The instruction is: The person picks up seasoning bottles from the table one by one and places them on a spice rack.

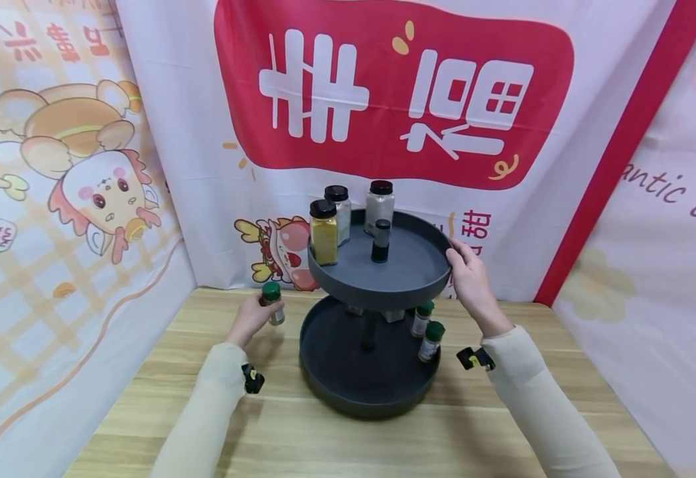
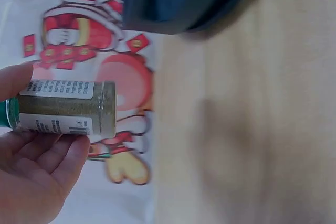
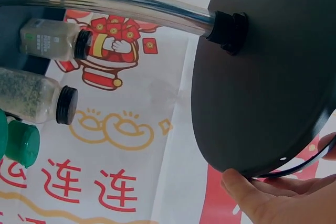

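My left hand (image 1: 247, 321) holds a spice jar (image 2: 65, 107) with a green cap and a brownish-green filling, raised off the table to the left of a dark two-tier turntable rack. The jar stands upright in the head view, its label facing the left wrist camera. On the right, my other hand (image 1: 472, 277) grips the rim of the rack's upper tray (image 1: 413, 259), thumb against the underside in the right wrist view. On that tray stand a yellow-filled jar (image 1: 324, 240) and two pale-filled jars, all black-capped. Green-capped jars (image 1: 431, 342) sit at the right of the lower tray (image 1: 348, 375).
A clear post (image 3: 142, 1) joins the two tiers, and a short black-and-grey knob (image 1: 381, 242) rises from the upper tray. Black-lidded jars (image 3: 34, 95) stand at the lower tier's back. Printed cloths (image 1: 216, 219) enclose the wooden table (image 1: 162, 405).
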Motion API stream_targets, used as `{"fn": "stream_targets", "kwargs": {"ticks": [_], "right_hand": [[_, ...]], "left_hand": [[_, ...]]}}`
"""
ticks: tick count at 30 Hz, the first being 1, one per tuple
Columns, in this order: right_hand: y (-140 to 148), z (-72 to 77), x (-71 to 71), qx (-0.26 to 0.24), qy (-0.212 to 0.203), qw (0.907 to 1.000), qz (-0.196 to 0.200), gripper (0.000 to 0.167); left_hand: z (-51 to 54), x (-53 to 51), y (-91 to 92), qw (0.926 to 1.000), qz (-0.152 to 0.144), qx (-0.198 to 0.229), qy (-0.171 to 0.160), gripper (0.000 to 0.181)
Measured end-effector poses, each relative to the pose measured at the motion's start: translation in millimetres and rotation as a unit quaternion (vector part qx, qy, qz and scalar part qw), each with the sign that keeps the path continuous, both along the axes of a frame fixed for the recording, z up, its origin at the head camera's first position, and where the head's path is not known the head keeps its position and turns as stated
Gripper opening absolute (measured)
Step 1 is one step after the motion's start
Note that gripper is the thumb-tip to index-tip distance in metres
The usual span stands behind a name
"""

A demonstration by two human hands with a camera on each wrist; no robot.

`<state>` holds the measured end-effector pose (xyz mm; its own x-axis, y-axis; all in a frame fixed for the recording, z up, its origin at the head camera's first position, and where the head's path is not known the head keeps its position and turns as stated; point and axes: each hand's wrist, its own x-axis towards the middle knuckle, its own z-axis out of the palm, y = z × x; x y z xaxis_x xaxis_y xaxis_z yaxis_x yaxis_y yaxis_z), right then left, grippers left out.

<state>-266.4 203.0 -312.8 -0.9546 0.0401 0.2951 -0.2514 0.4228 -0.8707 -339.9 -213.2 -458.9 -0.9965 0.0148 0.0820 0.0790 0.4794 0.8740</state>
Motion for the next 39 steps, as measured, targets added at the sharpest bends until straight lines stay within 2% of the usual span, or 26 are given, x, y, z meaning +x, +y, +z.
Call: {"fn": "stream_targets", "kwargs": {"ticks": [7, 12, 17, 22, 30, 39], "right_hand": [[2, 0.7, -6.4, -0.01, -0.001, 0.9998, 0.014, 0.056], [3, -0.9, -10.9, -0.018, -0.006, 0.9997, 0.015, 0.057], [5, -2.0, -15.4, -0.02, -0.013, 0.9997, 0.01, 0.055], [6, -2.8, -18.1, -0.023, -0.011, 0.9996, 0.014, 0.054], [6, -3.9, -18.4, -0.021, -0.008, 0.9995, 0.023, 0.053], [6, -4.1, -15.8, -0.029, -0.006, 0.9994, 0.018, 0.052]], "left_hand": [[44.8, 13.9, -3.3, 0.9984, -0.026, -0.011, 0.049, 0.046], [78.0, 27.4, -0.2, 0.9968, -0.042, -0.007, 0.068, 0.049], [108.9, 42.2, 6.1, 0.9944, -0.038, -0.014, 0.097, 0.046], [135.5, 54.6, 12.5, 0.9914, -0.036, -0.02, 0.124, 0.044], [165.4, 63.7, 17.7, 0.9893, -0.054, -0.002, 0.136, 0.043], [187.3, 70.6, 26.1, 0.9869, -0.071, 0.01, 0.144, 0.049]]}}
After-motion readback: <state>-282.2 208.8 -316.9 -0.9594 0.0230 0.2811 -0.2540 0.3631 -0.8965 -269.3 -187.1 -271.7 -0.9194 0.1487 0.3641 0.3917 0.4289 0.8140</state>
